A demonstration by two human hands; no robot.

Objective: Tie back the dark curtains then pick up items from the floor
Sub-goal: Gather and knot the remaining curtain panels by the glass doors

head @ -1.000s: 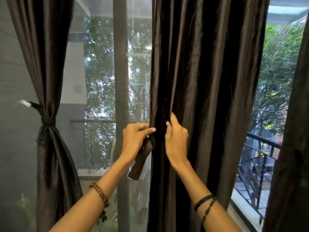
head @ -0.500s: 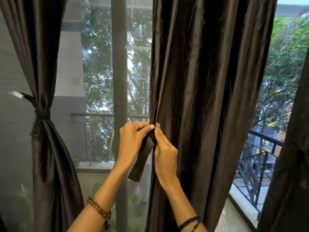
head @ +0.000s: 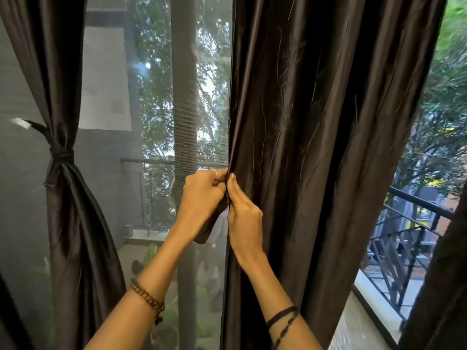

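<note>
Head view. Middle dark curtain hanging loose in front of the window, its left edge running down the centre of the frame. Left hand, fingers curled, pinching a dark tie-back strip against that edge; the strip's free end hangs below the hand. Right hand just beside the left, touching it at the curtain edge, fingers curled and gripping the curtain's hem; a fingertip shows at the top of the fold. Beaded bracelet on the left wrist, dark cord bands on the right. Left curtain already gathered and bound at mid-height by a knotted tie. A third curtain partly visible at the right edge. Mesh screen and balcony railing behind, with trees beyond
</note>
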